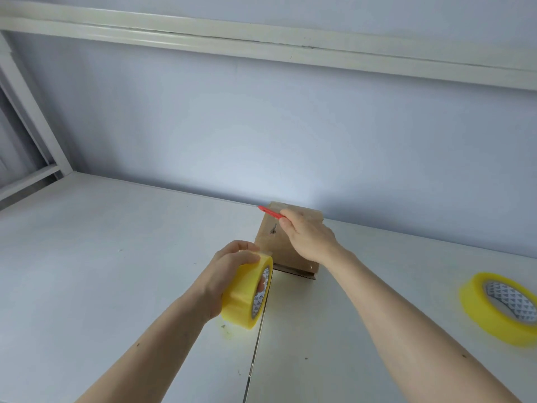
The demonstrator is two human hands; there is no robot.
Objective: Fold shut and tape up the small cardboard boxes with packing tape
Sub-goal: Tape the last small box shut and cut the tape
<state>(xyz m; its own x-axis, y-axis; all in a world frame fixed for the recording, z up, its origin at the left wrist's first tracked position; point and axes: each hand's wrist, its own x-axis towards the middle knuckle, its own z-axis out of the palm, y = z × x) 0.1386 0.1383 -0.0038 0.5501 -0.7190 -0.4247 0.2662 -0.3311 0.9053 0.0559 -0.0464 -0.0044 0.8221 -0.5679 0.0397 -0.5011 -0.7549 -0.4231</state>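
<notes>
A small brown cardboard box (279, 248) stands on the white table near the wall, its top closed. My left hand (232, 269) grips a yellow roll of packing tape (247, 295) upright, just in front of the box's near left corner. My right hand (308, 234) rests over the box top and holds a thin red tool (270, 212) that points left over the box's far edge. The tool's tip and any blade are too small to make out.
A second yellow tape roll (499, 309) lies flat at the right edge. The white table (116, 257) has a seam (255, 344) running toward me. A pale wall (261, 126) rises right behind the box, with a white frame (37, 135) at the left.
</notes>
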